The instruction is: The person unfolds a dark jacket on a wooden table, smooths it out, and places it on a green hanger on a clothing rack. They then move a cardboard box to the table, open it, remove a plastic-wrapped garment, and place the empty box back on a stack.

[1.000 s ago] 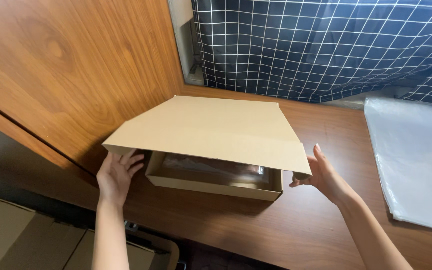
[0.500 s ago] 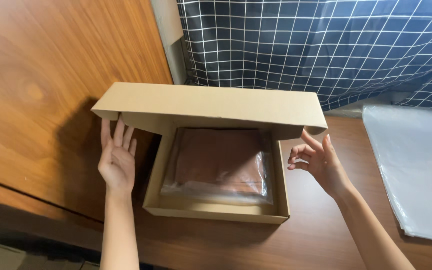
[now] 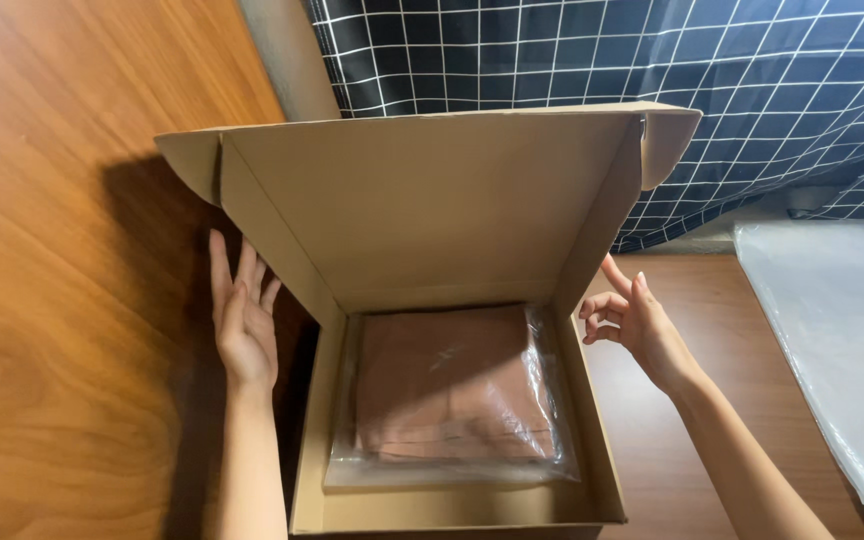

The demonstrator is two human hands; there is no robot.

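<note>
A brown cardboard box [image 3: 607, 470] stands on a wooden table with its hinged lid [image 3: 432, 205] raised upright. Inside lies a flat brown item sealed in clear plastic [image 3: 447, 395]. My left hand [image 3: 242, 320] is flat, fingers apart, beside the box's left wall and the lid's side flap. My right hand [image 3: 632, 320] hovers just off the right wall, forefinger up against the lid's right flap, other fingers curled. Neither hand holds anything.
A wooden panel [image 3: 62, 250] rises at the left, close to the box. A dark blue curtain with a white grid [image 3: 752, 90] hangs behind. A sheet of clear plastic [image 3: 832, 350] lies on the table [image 3: 692, 460] at the right.
The lid has swung up from nearly closed to fully upright, exposing the wrapped brown item. Both hands have moved back along the box's sides with the lid.
</note>
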